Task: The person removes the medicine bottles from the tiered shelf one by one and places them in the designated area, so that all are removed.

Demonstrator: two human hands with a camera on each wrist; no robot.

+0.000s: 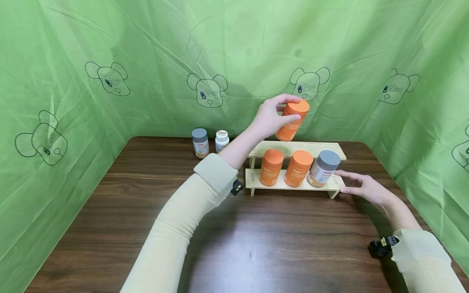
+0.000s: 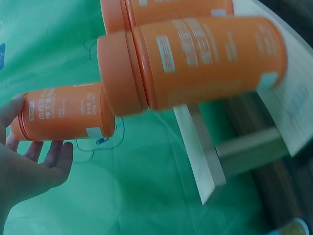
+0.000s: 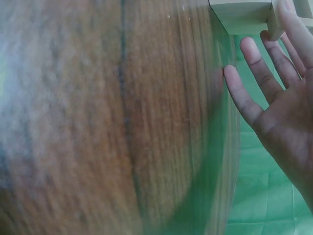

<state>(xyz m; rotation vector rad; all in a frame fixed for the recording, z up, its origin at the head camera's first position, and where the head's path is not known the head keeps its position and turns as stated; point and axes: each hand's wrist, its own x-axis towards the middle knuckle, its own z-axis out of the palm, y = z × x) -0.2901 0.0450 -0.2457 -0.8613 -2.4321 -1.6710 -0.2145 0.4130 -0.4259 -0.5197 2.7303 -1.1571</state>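
My left hand [image 1: 270, 116] grips an orange bottle [image 1: 289, 129] by its upper part, thumb on the near side. The bottle is tilted, over the upper tier of a pale wooden two-tier rack [image 1: 300, 147]. Its label shows in the left wrist view, where the left hand [image 2: 29, 171] is around the cap end. On the lower tier stand two orange bottles [image 1: 270, 171] and, to their right, a grey-lidded bottle [image 1: 322, 171]. At the rack's right end is my right hand [image 1: 366, 190], its thumb and extended fingertips touching the wood. Spread fingers of the right hand [image 3: 279, 93] show in the right wrist view.
A second grey-lidded bottle [image 1: 200, 144] and a small white bottle [image 1: 222, 140] stand at the back of the dark wooden table [image 1: 146, 195], left of the rack. The left forearm partly covers the white one. Green curtain [image 1: 154, 81] encloses the back and sides.
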